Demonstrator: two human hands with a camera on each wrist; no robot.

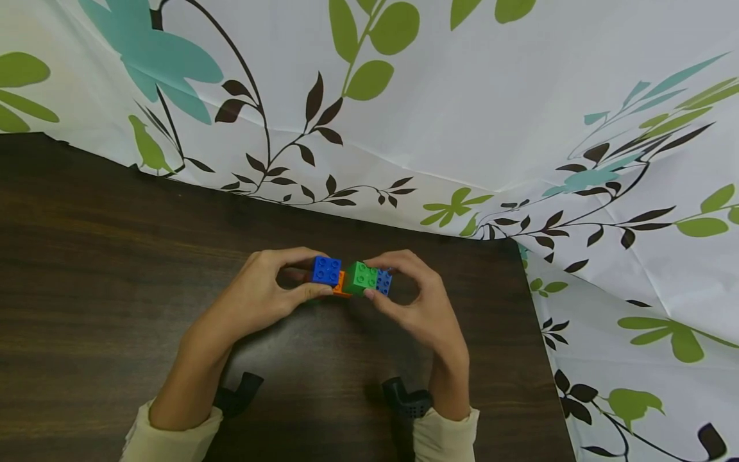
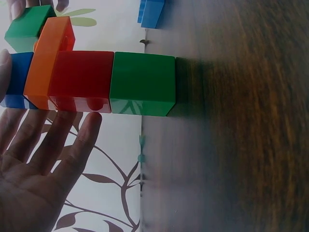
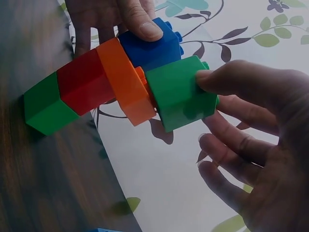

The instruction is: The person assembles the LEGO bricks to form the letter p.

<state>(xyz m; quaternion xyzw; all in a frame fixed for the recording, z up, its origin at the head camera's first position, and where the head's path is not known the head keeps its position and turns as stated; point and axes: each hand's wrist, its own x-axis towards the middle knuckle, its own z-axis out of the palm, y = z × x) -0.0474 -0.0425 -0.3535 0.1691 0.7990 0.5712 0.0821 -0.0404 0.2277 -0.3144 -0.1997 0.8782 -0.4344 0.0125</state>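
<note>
A white cloth point(image 1: 433, 96) printed with leaves and birds hangs behind everything, running past the edges of my head view. The dark wooden counter point(image 1: 115, 289) spreads below it, its near side cut off along with my pale sleeves point(image 1: 179, 443). My left hand point(image 1: 265, 292) pinches the blue block point(image 1: 326, 271) between thumb and fingers; in the left wrist view, the edge trims that thumb. My right hand point(image 1: 430, 311) pinches the upper green block point(image 1: 362, 277), just to the right of the blue one; from the left wrist I catch only its fingertips. Black pieces point(image 1: 407, 401) sit beside both wrists, partly covered by my arms.

The blocks make a column between my two hands. The orange block point(image 3: 125, 79) lies crosswise under the blue one, mostly hidden from above. The upper green block is right up against its free end, but I can't tell whether it is pressed fully down. The red block point(image 3: 87, 79) comes next below the orange, then the lower green block point(image 3: 50, 104), both out of sight from my head. That one is close over the counter; whether it touches is hard to make out. A loose blue block point(image 1: 383, 282) lies beyond my right fingers, partly covered by them and cut off in both wrist views.
</note>
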